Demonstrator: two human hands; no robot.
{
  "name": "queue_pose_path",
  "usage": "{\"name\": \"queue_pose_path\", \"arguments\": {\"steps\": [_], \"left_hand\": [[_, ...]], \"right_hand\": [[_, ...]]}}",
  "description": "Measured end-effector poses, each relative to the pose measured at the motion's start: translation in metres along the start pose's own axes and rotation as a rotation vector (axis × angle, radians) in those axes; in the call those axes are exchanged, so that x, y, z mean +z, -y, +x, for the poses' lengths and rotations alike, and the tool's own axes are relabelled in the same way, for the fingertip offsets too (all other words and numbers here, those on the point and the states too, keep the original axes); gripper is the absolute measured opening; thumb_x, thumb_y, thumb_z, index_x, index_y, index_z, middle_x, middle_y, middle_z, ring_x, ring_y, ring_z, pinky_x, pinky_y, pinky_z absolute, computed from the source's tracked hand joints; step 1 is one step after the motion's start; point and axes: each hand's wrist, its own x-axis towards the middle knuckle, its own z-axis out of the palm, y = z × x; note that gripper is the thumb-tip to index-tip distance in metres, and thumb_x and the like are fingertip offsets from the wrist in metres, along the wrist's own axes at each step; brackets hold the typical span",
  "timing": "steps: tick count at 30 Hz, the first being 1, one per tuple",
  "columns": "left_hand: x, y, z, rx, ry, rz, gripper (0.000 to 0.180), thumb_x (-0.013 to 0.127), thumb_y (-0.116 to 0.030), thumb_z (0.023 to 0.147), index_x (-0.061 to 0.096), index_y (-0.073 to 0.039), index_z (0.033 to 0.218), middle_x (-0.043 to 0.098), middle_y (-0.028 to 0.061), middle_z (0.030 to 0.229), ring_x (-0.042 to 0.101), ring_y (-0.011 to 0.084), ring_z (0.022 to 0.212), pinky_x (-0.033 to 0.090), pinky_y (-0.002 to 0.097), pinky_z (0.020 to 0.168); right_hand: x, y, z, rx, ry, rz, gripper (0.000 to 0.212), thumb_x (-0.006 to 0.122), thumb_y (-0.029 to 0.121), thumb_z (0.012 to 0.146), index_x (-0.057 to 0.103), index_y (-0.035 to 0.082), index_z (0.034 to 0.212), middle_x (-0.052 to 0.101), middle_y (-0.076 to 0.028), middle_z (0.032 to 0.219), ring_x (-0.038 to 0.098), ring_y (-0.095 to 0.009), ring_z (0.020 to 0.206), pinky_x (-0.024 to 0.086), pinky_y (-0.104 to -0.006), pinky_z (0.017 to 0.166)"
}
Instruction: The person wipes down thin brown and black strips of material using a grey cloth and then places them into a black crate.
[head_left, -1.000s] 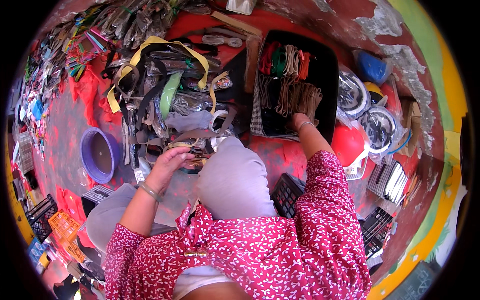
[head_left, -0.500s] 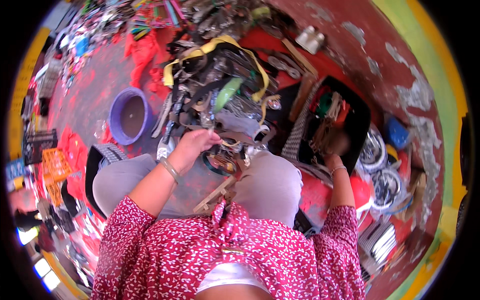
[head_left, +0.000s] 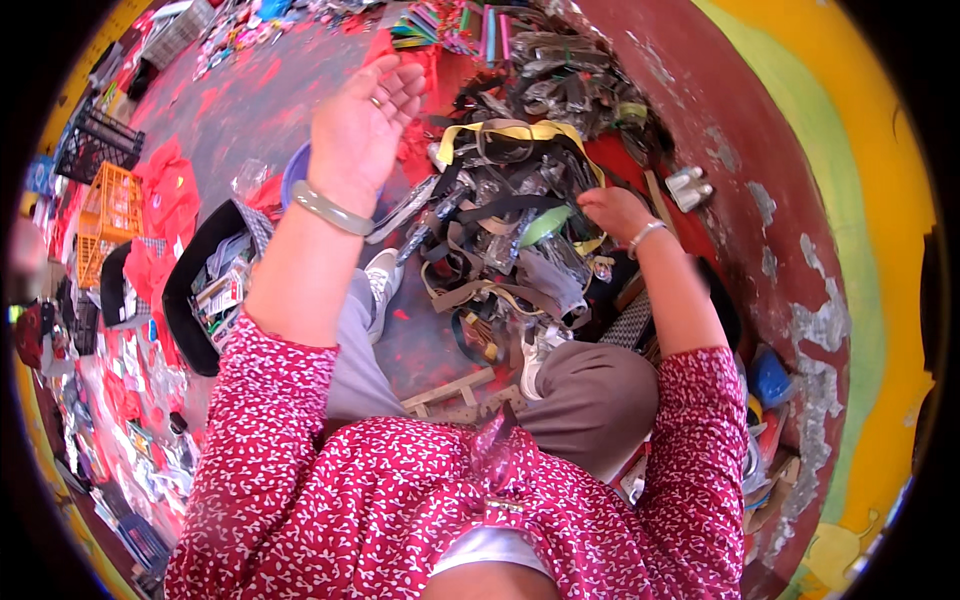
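My left hand [head_left: 365,125] is raised with its palm up and fingers spread, holding nothing. It hangs above the floor in front of a purple bucket [head_left: 294,172], which it mostly hides. Over the right side of a heap of belts and straps [head_left: 490,210], my right hand [head_left: 615,213] has its fingers drawn together; what they hold, if anything, I cannot make out. Its fingertips are close to a yellow strap [head_left: 545,130] that loops across the heap. A green glossy piece [head_left: 546,226] lies on the heap beside that hand.
At the left stands a black basket [head_left: 190,300] with packaged goods, near an orange crate [head_left: 108,210]. A wooden frame [head_left: 450,388] lies between my feet. A pair of white shoes [head_left: 688,188] rests by the red wall [head_left: 740,150]. My right forearm partly covers a dark bin [head_left: 722,305].
My left hand has lifted away from the heap, forward and left, and opened. My right hand has left the dark bin and moved to the belts. The view has shifted.
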Motion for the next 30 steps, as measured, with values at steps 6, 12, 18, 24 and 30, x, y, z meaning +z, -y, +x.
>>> {"name": "queue_pose_path", "arguments": {"steps": [6,12,18,24,30], "left_hand": [[-0.031,-0.002,0.012,-0.253,-0.182,-0.180,0.023,0.045,-0.010,0.087,0.048,0.001,0.107,0.059,0.0182,0.103,0.055,0.0283,0.101,0.044,0.0370,0.086],[-0.039,-0.025,0.011,-0.224,-0.184,-0.122,0.023,0.046,-0.012,0.088,0.053,0.001,0.105,0.060,0.0152,0.105,0.057,0.0235,0.098,0.045,0.0328,0.085],[-0.042,-0.032,0.010,-0.253,-0.119,-0.154,0.021,0.048,-0.012,0.087,0.056,0.000,0.103,0.062,0.0136,0.102,0.058,0.0216,0.098,0.044,0.0310,0.084],[-0.033,-0.021,0.008,-0.300,-0.037,-0.165,0.020,0.049,-0.012,0.087,0.059,0.000,0.100,0.064,0.0112,0.096,0.059,0.0210,0.093,0.044,0.0297,0.082],[-0.024,-0.002,0.006,-0.358,-0.009,-0.077,0.018,0.049,-0.014,0.087,0.060,-0.002,0.097,0.065,0.0108,0.094,0.061,0.0203,0.089,0.047,0.0292,0.077]], "right_hand": [[0.109,0.054,0.098,-0.019,0.216,-0.257,0.041,0.056,0.027,0.079,0.053,0.009,0.116,0.059,-0.015,0.109,0.054,-0.031,0.104,0.044,-0.0396,0.088],[0.168,0.094,0.119,0.165,0.262,-0.495,0.050,0.058,0.021,0.079,0.045,0.010,0.126,0.055,-0.015,0.118,0.048,-0.029,0.115,0.041,-0.0432,0.092],[0.148,0.087,0.120,0.097,0.290,-0.477,0.020,0.059,0.014,0.073,0.064,0.004,0.089,0.064,-0.016,0.086,0.062,-0.030,0.084,0.049,-0.0413,0.076],[0.030,0.098,0.091,0.262,0.361,0.380,0.016,0.060,0.007,0.074,0.060,-0.003,0.087,0.064,-0.013,0.076,0.064,-0.019,0.067,0.050,-0.0305,0.061],[-0.047,0.134,0.021,0.109,-0.142,0.989,0.018,0.054,0.000,0.081,0.057,-0.002,0.098,0.062,-0.007,0.084,0.059,-0.013,0.070,0.047,-0.0249,0.064]]}}
